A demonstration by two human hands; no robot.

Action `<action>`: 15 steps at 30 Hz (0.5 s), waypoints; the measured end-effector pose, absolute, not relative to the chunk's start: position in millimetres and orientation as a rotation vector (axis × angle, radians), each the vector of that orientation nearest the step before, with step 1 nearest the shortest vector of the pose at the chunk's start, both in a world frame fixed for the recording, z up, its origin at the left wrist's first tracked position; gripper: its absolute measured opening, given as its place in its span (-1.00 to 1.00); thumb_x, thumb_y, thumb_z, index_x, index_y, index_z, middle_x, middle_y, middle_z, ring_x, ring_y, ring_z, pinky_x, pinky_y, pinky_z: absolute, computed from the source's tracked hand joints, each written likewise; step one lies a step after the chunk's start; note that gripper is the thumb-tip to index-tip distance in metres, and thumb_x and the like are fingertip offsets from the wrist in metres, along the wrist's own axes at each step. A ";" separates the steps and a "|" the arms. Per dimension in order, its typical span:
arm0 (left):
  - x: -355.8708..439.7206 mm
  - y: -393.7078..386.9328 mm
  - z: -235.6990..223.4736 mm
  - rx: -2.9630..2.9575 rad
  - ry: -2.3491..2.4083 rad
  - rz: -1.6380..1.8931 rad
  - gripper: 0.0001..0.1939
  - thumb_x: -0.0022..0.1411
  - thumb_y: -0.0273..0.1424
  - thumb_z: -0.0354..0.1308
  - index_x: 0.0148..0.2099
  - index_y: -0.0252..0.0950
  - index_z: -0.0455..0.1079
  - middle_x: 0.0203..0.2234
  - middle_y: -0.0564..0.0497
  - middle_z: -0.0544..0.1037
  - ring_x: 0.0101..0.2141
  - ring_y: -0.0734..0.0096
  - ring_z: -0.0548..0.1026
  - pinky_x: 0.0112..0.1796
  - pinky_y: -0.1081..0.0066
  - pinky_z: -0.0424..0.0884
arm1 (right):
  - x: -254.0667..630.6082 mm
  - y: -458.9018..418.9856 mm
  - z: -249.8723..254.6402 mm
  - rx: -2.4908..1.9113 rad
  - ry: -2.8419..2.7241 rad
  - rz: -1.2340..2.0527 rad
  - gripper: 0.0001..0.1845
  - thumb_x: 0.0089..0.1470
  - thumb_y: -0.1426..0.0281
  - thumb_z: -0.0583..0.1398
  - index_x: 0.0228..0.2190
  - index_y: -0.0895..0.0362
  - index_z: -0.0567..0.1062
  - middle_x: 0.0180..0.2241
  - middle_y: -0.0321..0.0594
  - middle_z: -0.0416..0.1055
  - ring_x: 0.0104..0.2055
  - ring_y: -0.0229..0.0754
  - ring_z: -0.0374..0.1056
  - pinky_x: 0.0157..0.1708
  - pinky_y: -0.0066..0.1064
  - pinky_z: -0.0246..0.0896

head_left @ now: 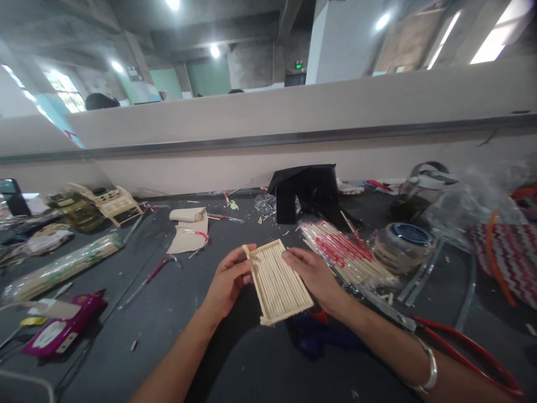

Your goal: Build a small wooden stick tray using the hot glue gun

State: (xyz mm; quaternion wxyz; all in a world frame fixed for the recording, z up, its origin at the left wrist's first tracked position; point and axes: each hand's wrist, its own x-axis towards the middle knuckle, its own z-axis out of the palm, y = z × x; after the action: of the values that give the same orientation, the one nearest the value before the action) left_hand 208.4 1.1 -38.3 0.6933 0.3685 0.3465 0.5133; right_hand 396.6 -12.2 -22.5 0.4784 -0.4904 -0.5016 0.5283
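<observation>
A small rectangular panel of pale wooden sticks (281,282), with a raised stick border, is held up tilted over the dark table. My left hand (229,280) grips its upper left corner between thumb and fingers. On the right edge, my right hand (314,274) is closed, its thumb lying on the top face and the other fingers hidden behind. Under my right forearm lies a dark blue tool (321,336), partly hidden, perhaps a glue gun. Close to the same arm are red-handled scissors (461,341).
A bag of sticks with red print (344,249) and a lidded jar (400,246) lie to the right. Leftward are a bundle of wrapped sticks (62,266), a purple power strip (65,324) and a small stick-built model (113,204). A phone (286,205) stands at the back.
</observation>
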 end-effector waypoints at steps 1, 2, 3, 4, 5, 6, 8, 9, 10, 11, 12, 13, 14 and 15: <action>207.9 1.7 -38.6 0.829 0.781 1.143 -0.65 0.02 -0.47 0.28 -0.08 -0.27 0.47 -0.35 0.02 0.56 -0.43 0.51 0.46 -0.46 0.54 0.36 | 396.4 -12.6 -22.6 -1.202 -1.244 1.274 -0.69 0.00 0.14 0.20 -0.45 0.15 0.52 -0.51 -0.29 0.44 -0.46 -0.23 0.33 -0.50 -0.44 0.15; 207.3 2.3 -38.8 0.836 0.787 1.139 -0.65 0.02 -0.47 0.29 -0.09 -0.28 0.47 -0.34 0.02 0.56 -0.42 0.50 0.47 -0.45 0.53 0.37 | 396.4 -12.6 -23.0 -1.206 -1.255 1.265 -0.68 0.01 0.13 0.19 -0.45 0.15 0.52 -0.51 -0.28 0.44 -0.46 -0.22 0.33 -0.49 -0.44 0.15; 206.7 3.0 -39.0 0.843 0.792 1.134 -0.65 0.02 -0.46 0.29 -0.09 -0.28 0.46 -0.34 0.02 0.56 -0.42 0.49 0.48 -0.44 0.52 0.38 | 396.7 -12.2 -23.9 -1.208 -1.262 1.255 -0.67 0.02 0.13 0.17 -0.44 0.15 0.53 -0.50 -0.27 0.46 -0.45 -0.21 0.35 -0.48 -0.43 0.17; 205.9 3.8 -39.2 0.848 0.797 1.132 -0.65 0.02 -0.46 0.30 -0.08 -0.28 0.46 -0.35 0.02 0.56 -0.42 0.48 0.48 -0.44 0.52 0.38 | 397.2 -11.3 -25.1 -1.211 -1.272 1.223 -0.65 0.04 0.12 0.16 -0.42 0.15 0.53 -0.48 -0.26 0.47 -0.43 -0.19 0.36 -0.46 -0.41 0.19; 205.0 4.9 -39.6 0.849 0.804 1.132 -0.64 0.02 -0.45 0.30 -0.08 -0.27 0.46 -0.35 0.02 0.56 -0.42 0.48 0.49 -0.44 0.51 0.39 | 398.0 -10.2 -26.4 -1.218 -1.283 1.169 -0.64 0.06 0.11 0.13 -0.39 0.15 0.53 -0.45 -0.23 0.49 -0.40 -0.17 0.38 -0.43 -0.39 0.22; 204.0 6.2 -40.1 0.845 0.814 1.134 -0.64 0.02 -0.44 0.30 -0.08 -0.27 0.46 -0.35 0.01 0.57 -0.42 0.47 0.49 -0.44 0.51 0.40 | 399.0 -8.9 -27.6 -1.228 -1.293 1.101 -0.63 0.07 0.11 0.11 -0.36 0.15 0.53 -0.41 -0.21 0.50 -0.37 -0.15 0.39 -0.39 -0.37 0.24; 201.7 9.4 -41.6 0.828 0.834 1.158 -0.64 0.02 -0.43 0.30 -0.08 -0.28 0.45 -0.34 0.01 0.58 -0.42 0.48 0.49 -0.44 0.50 0.41 | 401.6 -7.0 -28.9 -1.254 -1.305 0.965 -0.62 0.10 0.13 0.09 -0.26 0.15 0.50 -0.35 -0.18 0.49 -0.31 -0.13 0.40 -0.33 -0.34 0.26; 200.6 11.1 -42.5 0.817 0.842 1.181 -0.65 0.03 -0.43 0.30 -0.08 -0.28 0.45 -0.34 0.01 0.58 -0.43 0.48 0.50 -0.44 0.50 0.42 | 402.9 -6.8 -28.6 -1.265 -1.321 0.894 -0.62 0.11 0.14 0.09 -0.20 0.15 0.47 -0.34 -0.17 0.48 -0.29 -0.13 0.39 -0.31 -0.34 0.26; 199.5 12.7 -43.3 0.807 0.846 1.207 -0.65 0.03 -0.43 0.30 -0.08 -0.28 0.45 -0.34 0.01 0.58 -0.43 0.49 0.50 -0.43 0.49 0.42 | 404.1 -7.4 -27.8 -1.270 -1.348 0.819 -0.62 0.11 0.16 0.10 -0.15 0.15 0.44 -0.33 -0.17 0.46 -0.29 -0.14 0.38 -0.31 -0.34 0.26; 198.5 14.2 -44.1 0.797 0.846 1.235 -0.65 0.02 -0.43 0.31 -0.09 -0.28 0.44 -0.34 0.01 0.58 -0.42 0.48 0.50 -0.42 0.49 0.43 | 405.1 -8.8 -26.4 -1.265 -1.394 0.738 -0.63 0.12 0.19 0.10 -0.12 0.15 0.42 -0.33 -0.18 0.45 -0.31 -0.16 0.36 -0.31 -0.35 0.25; 197.7 15.3 -44.7 0.789 0.845 1.260 -0.65 0.02 -0.43 0.31 -0.09 -0.28 0.44 -0.33 0.01 0.58 -0.41 0.48 0.51 -0.41 0.49 0.43 | 405.7 -11.0 -24.8 -1.247 -1.463 0.642 -0.65 0.13 0.22 0.10 -0.10 0.14 0.40 -0.34 -0.20 0.43 -0.33 -0.18 0.35 -0.32 -0.36 0.25; 197.0 16.2 -45.2 0.781 0.845 1.283 -0.65 0.02 -0.44 0.31 -0.09 -0.28 0.44 -0.31 0.00 0.58 -0.39 0.48 0.52 -0.41 0.49 0.44 | 406.1 -13.7 -23.1 -1.218 -1.546 0.546 -0.68 0.13 0.26 0.10 -0.10 0.13 0.40 -0.35 -0.21 0.41 -0.37 -0.21 0.33 -0.33 -0.37 0.25; 196.5 16.8 -45.5 0.773 0.844 1.302 -0.64 0.01 -0.44 0.31 -0.09 -0.28 0.44 -0.30 0.00 0.58 -0.38 0.47 0.52 -0.40 0.49 0.44 | 406.1 -16.8 -21.5 -1.176 -1.636 0.460 -0.70 0.13 0.28 0.10 -0.11 0.12 0.39 -0.36 -0.23 0.39 -0.39 -0.23 0.31 -0.35 -0.38 0.25; 196.1 17.2 -45.7 0.766 0.843 1.318 -0.64 0.00 -0.44 0.31 -0.09 -0.29 0.44 -0.29 -0.01 0.59 -0.38 0.47 0.53 -0.39 0.49 0.44 | 405.9 -20.0 -20.3 -1.125 -1.724 0.390 -0.71 0.12 0.30 0.12 -0.11 0.11 0.39 -0.38 -0.24 0.37 -0.41 -0.24 0.30 -0.35 -0.39 0.25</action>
State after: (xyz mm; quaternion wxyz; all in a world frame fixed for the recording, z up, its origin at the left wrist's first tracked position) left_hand 196.1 17.2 -45.7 0.6440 0.3364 0.3701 0.5789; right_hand 405.9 -20.0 -20.3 0.4996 -0.4650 -0.7128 0.1614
